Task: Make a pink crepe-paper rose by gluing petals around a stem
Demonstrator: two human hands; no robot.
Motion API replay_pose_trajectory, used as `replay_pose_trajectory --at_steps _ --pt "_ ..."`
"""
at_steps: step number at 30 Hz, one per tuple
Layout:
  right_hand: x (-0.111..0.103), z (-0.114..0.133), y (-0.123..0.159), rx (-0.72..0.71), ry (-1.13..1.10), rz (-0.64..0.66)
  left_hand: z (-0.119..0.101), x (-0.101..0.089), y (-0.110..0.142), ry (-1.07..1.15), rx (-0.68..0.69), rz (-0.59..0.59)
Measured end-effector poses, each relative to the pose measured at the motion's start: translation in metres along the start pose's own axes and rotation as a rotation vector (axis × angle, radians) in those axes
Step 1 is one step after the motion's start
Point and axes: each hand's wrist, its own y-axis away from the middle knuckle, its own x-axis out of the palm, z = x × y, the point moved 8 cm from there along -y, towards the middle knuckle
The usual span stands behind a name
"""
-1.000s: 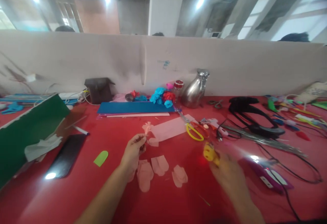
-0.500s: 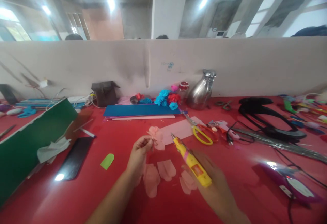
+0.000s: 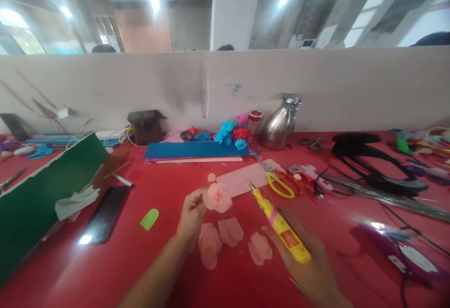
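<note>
A pink paper flower [image 3: 218, 197] is pinched in the fingers of my left hand [image 3: 192, 212], its open face turned toward me. My right hand [image 3: 309, 251] is wrapped round a yellow glue gun [image 3: 281, 226] with a metal nozzle, which points up and left, apart from the flower. Below the flower, loose pink paper petals [image 3: 210, 246] lie in small groups on the red table [image 3: 140, 270]. Beyond it rests a strip of pink paper [image 3: 242, 180], with yellow-handled scissors [image 3: 280, 186] at its right end.
Blue sheets [image 3: 190, 150] and blue and red paper flowers [image 3: 232, 134] lie at the back, beside a steel jug [image 3: 281, 123]. On the left are a phone [image 3: 107, 214], a green board [image 3: 52, 195] and a green petal template [image 3: 149, 219]. A purple device [image 3: 404, 251] with a cord sits right.
The flower in my left hand has turned to face me. My right hand has drawn the glue gun away to the right and slightly down.
</note>
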Motion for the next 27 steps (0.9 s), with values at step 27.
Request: replay_pose_trajectory --at_steps 27 --pt "-0.001 -0.001 0.005 0.023 -0.114 -0.021 0.007 0.001 -0.006 0.260 -0.120 -0.088"
